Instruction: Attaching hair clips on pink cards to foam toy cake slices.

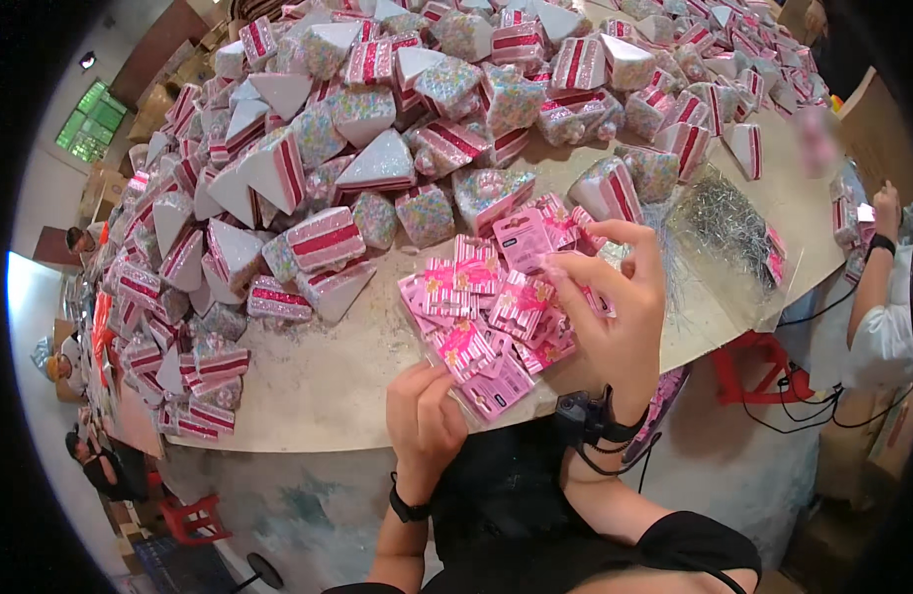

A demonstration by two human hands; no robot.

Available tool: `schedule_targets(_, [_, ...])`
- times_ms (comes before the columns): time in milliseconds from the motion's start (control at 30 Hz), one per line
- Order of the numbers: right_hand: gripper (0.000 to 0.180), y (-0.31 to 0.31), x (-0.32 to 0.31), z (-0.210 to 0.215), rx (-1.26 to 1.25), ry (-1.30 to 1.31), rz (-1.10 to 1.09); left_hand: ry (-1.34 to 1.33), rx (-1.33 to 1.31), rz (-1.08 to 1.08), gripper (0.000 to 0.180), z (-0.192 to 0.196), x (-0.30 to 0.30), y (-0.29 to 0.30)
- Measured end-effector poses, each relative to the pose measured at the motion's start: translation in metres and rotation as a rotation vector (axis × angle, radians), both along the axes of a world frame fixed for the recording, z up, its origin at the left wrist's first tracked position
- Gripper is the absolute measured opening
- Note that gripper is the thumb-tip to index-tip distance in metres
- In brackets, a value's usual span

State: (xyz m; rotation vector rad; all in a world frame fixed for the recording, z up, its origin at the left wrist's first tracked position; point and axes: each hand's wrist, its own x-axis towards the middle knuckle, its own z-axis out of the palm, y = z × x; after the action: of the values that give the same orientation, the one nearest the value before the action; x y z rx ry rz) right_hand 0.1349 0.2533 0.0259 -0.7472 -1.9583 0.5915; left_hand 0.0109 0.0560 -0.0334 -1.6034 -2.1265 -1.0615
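A heap of small pink cards (519,304), striped and bow-printed, lies near the table's front edge. At its far side, my right hand (620,317) is raised, with fingertips pinched at the edge of a pink card (524,240) that has a dark label and a cut-out slot. The other fingers curl above it. My left hand (424,416) rests at the heap's near left edge, fingers curled and closed by the cards; whatever is between its fingertips is hidden. Beside it lies a pink card (498,388) showing its back.
Many glittery cake-slice-shaped pieces (377,163) pile across the table (308,371). Silvery strands (723,223) lie right of the cards. A red stool (758,371) and black cables (822,396) are on the right. Another person's arm (877,257) shows at far right; other people work at left.
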Motion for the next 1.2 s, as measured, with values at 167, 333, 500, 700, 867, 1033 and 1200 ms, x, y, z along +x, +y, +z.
schedule_targets(167, [0.014, 0.003, 0.001, -0.002, -0.163, 0.108, 0.055, 0.002, 0.025, 0.03, 0.027, -0.001, 0.005, 0.005])
schedule_targets(333, [0.012, -0.016, -0.016, 0.0, -0.226, 0.2, 0.108, 0.007, 0.02, 0.05, 0.028, -0.002, 0.005, 0.002])
schedule_targets(500, [0.013, -0.044, -0.045, 0.003, -0.199, 0.191, 0.256, 0.025, 0.057, 0.049, 0.034, -0.007, 0.002, 0.003])
schedule_targets(700, [0.023, -0.066, -0.056, -0.003, -0.127, 0.181, 0.381, -0.011, 0.123, 0.066, 0.037, -0.013, 0.004, -0.002])
schedule_targets(867, [0.028, -0.056, -0.05, 0.005, 0.132, 0.124, 0.33, -0.12, 0.065, 0.05, 0.047, -0.014, -0.001, -0.01])
schedule_targets(1033, [0.03, -0.058, -0.042, 0.005, -0.113, 0.3, 0.56, -0.275, 0.187, 0.033, 0.06, 0.022, 0.007, -0.005])
schedule_targets(1200, [0.028, -0.057, -0.027, 0.014, -0.254, 0.563, 0.744, -0.295, -0.016, -0.183, 0.067, 0.071, 0.008, 0.011])
